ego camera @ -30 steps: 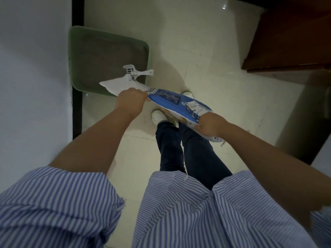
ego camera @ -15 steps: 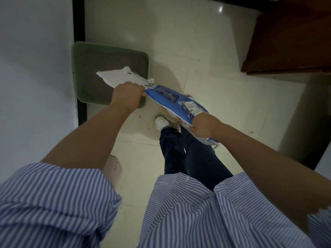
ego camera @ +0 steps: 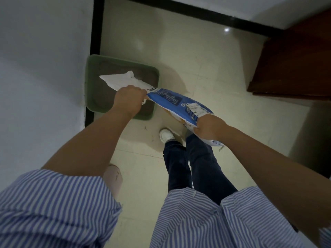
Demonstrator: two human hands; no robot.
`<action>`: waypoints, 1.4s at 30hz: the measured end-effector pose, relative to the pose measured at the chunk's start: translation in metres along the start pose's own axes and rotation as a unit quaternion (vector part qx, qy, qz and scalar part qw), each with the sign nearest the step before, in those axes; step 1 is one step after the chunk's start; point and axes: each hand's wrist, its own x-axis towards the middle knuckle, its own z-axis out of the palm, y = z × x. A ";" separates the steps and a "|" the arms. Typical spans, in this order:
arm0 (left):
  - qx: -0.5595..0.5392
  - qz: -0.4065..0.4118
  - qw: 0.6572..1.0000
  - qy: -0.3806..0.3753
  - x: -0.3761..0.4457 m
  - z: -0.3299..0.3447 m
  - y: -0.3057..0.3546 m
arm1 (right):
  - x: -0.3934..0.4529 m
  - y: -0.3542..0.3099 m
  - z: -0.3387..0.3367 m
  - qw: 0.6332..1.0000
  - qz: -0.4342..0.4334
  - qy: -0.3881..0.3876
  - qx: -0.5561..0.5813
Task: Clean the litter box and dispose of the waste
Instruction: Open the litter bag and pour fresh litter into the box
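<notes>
Holding a blue-and-white bag point(ego camera: 176, 102) in both hands above and just to the right of the green litter box point(ego camera: 93, 83), the person appears to be at the refill or bag-handling step of the task; whether the bag carries fresh litter or collected waste cannot be told. The left hand point(ego camera: 129, 97) has its fingers curled round the white neck of the bag, over the near right part of the litter box. The right hand point(ego camera: 208, 128) is curled round the opposite, lower end, well clear of the litter box on its right. The bag's long axis runs from the far-left end down to the near-right end, with the white, creased mouth point(ego camera: 120, 80) pointing over the grey litter inside the box. If pouring is intended, the next move calls for raising the right-hand end so that the contents run toward the mouth, while the left hand keeps the mouth over the litter box interior, not its rim.
</notes>
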 end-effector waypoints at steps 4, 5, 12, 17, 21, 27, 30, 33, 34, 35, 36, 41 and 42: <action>-0.006 -0.023 1.000 -0.002 -0.004 0.000 -0.017 | 0.003 -0.019 -0.012 1.000 -0.005 0.007 0.014; -0.010 -0.030 1.000 -0.003 -0.005 0.000 -0.021 | 0.003 -0.025 -0.014 1.000 -0.005 0.006 0.014; -0.010 -0.058 0.998 -0.004 -0.016 0.004 -0.042 | 0.012 -0.046 -0.007 0.999 -0.003 0.016 0.035; -0.008 -0.075 0.997 -0.018 -0.028 0.014 -0.048 | 0.011 -0.056 0.003 0.999 -0.034 0.011 0.035; -0.004 -0.077 0.996 -0.036 -0.039 0.025 -0.047 | 0.014 -0.056 0.017 0.998 -0.055 -0.009 0.013; -0.006 -0.069 0.997 -0.044 -0.053 0.040 -0.033 | 0.012 -0.040 0.034 0.998 -0.069 -0.007 -0.003; -0.003 -0.067 0.996 -0.064 -0.057 0.045 -0.015 | 0.005 -0.027 0.044 0.997 -0.071 -0.016 -0.018; -0.003 -0.054 0.996 -0.069 -0.060 0.050 0.004 | -0.005 -0.013 0.055 0.998 -0.059 -0.024 -0.026; -0.003 -0.049 0.997 -0.066 -0.061 0.052 0.010 | -0.008 -0.007 0.058 0.998 -0.055 -0.026 -0.027; -0.004 -0.044 0.997 -0.065 -0.062 0.054 0.017 | -0.011 -0.002 0.060 0.998 -0.048 -0.030 -0.027; -0.005 -0.041 0.997 -0.065 -0.063 0.056 0.023 | -0.013 0.004 0.061 0.998 -0.042 -0.031 -0.024; -0.003 -0.013 0.998 -0.061 -0.057 0.058 0.052 | -0.028 0.031 0.068 0.999 -0.018 -0.018 -0.026; -0.003 -0.010 0.998 -0.061 -0.055 0.057 0.057 | -0.030 0.036 0.069 0.999 -0.014 -0.018 -0.022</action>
